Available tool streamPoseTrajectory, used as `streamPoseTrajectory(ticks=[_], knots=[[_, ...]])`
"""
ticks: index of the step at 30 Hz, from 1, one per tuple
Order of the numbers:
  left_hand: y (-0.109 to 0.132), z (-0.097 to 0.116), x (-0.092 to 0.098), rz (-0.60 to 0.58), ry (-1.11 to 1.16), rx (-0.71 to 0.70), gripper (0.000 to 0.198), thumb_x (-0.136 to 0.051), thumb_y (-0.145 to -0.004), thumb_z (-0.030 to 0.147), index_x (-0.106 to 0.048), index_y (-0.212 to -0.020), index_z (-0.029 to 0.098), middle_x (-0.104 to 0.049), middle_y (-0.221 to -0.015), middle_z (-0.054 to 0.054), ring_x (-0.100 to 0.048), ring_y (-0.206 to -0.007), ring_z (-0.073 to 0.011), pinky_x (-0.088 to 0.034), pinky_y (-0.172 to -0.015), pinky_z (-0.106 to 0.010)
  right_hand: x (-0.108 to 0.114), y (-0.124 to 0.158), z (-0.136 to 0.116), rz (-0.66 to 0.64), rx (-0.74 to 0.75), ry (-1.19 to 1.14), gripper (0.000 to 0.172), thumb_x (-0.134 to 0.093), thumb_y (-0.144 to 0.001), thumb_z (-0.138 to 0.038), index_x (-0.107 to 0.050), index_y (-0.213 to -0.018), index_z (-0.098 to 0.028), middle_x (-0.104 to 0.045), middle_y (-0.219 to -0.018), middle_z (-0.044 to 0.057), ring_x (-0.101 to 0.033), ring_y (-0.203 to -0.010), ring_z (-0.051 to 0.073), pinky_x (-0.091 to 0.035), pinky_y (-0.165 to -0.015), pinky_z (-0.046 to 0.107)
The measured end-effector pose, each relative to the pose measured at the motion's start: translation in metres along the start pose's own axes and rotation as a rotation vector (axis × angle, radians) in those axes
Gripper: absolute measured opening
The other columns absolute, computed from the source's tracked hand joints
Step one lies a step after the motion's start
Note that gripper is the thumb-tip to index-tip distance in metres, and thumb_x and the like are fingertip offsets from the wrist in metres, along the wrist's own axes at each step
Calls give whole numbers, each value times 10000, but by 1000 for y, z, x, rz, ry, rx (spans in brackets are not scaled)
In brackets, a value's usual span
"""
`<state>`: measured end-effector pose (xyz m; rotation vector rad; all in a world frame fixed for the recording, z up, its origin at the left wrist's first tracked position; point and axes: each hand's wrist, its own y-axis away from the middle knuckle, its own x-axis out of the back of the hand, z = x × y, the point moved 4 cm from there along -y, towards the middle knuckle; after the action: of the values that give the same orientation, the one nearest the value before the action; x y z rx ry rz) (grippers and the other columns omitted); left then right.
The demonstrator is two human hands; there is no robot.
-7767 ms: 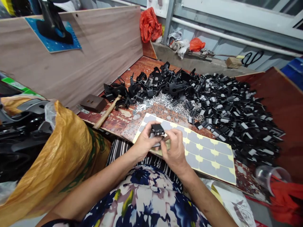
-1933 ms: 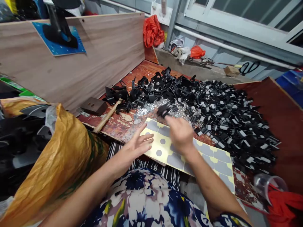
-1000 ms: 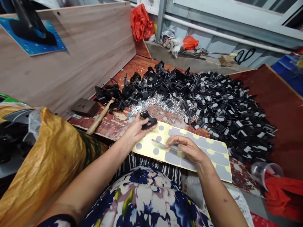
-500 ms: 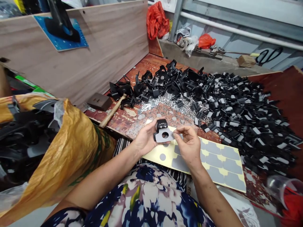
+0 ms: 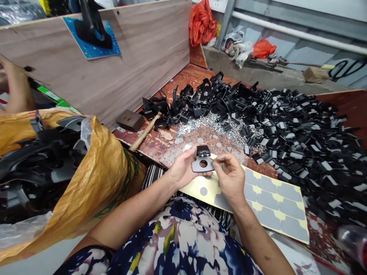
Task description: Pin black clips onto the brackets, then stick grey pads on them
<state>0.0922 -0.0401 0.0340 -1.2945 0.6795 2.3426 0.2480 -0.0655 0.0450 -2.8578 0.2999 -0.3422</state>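
Note:
Close to my body, my left hand (image 5: 181,169) grips a small black plastic hinged clip (image 5: 203,149) by its left side and from below. A grey adhesive pad (image 5: 197,166) with a round hole lies over the clip's flat plate. At the right edge of that pad, the thumb and fingertips of my right hand (image 5: 231,175) are pinched together. The exact contact there is partly hidden by the fingers. Under both hands lies a yellow backing sheet (image 5: 191,188) with rows of grey pads on its right part.
Black clips (image 5: 289,133) are heaped on the right, beside loose metal pins (image 5: 213,121). A wooden-handled tool (image 5: 145,131) and a brown block (image 5: 130,120) lie left. A yellow sack (image 5: 106,172) holds black parts. Another person's arm (image 5: 18,86) shows at far left.
The view has swung slightly left, so everything sits further right. The clip has turned, its plate facing me more squarely, and the pad lines up with the plate more closely.

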Motion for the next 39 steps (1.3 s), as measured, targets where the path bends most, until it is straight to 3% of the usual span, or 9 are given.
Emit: streamPoseTrajectory(ticks=[11, 15, 18, 21, 25, 28, 32, 36, 39], knots=[[6, 5, -7, 0, -12, -1, 388, -685, -882, 341, -609, -1252, 251, -666, -1086, -92, -667, -892, -247, -609, -768, -440, 3, 8, -5, 15, 130, 137, 70, -661, -914, -191, -648, -944, -254, -676, -923, 24, -656, -920, 218, -524, -857, 376], [7, 1, -11, 6, -90, -18, 502, -762, -811, 280, -572, -1275, 275, -656, -1077, -67, -652, -888, -225, -592, -768, -401, 3, 8, -11, 8, 153, 189, 89, -632, -929, -179, -626, -967, -259, -671, -925, 25, -657, -902, 215, -537, -828, 373], [4, -5, -9, 95, -281, -161, 560, -825, -746, 185, -565, -1231, 290, -648, -1056, -20, -634, -894, -187, -548, -755, -307, 1, 11, -19, 33, 283, 333, 173, -648, -924, -164, -581, -1042, -271, -634, -964, 36, -646, -946, 229, -552, -830, 398], [1, -9, -5, 218, -455, -355, 482, -831, -732, 158, -585, -1133, 261, -640, -970, 17, -596, -860, -142, -490, -740, -235, -3, 19, -26, 92, 528, 515, 312, -689, -903, -133, -530, -1129, -278, -572, -1056, 61, -620, -1031, 242, -571, -845, 423], [2, -10, -2, 242, -610, -492, 488, -837, -707, 116, -618, -1121, 254, -672, -1020, 12, -610, -947, -143, -484, -848, -234, -1, 29, -28, 180, 721, 689, 442, -762, -853, -122, -512, -1175, -292, -527, -1140, 71, -593, -1020, 228, -554, -871, 429], [9, -6, -4, 169, -633, -482, 510, -845, -721, 121, -645, -1165, 273, -671, -1051, -5, -627, -948, -158, -518, -821, -240, 13, 20, -24, 222, 504, 610, 511, -847, -797, -277, -511, -1182, -281, -547, -1130, 74, -577, -1041, 261, -520, -927, 484], [24, -2, -13, 15, -547, -339, 559, -870, -752, 191, -630, -1237, 331, -649, -1046, -17, -639, -835, -173, -579, -685, -271, 9, 3, -15, -186, 78, 63, 370, -747, -864, -343, -526, -1149, -262, -599, -998, 27, -608, -875, 193, -550, -825, 374], [50, 13, -17, 10, -562, -364, 387, -775, -870, 207, -637, -1210, 329, -640, -1113, -34, -642, -908, -175, -588, -760, -282, -9, 0, -29, -412, 30, -39, 217, -693, -875, -190, -605, -1060, -263, -611, -928, -9, -613, -856, 161, -525, -833, 321], [66, 25, -17, 88, -584, -426, 363, -747, -893, 191, -612, -1204, 319, -639, -1058, -21, -629, -869, -150, -565, -767, -254, -24, -1, -45, -400, 135, 87, 280, -702, -860, -126, -654, -1096, -269, -639, -917, -14, -624, -844, 163, -516, -816, 324]])
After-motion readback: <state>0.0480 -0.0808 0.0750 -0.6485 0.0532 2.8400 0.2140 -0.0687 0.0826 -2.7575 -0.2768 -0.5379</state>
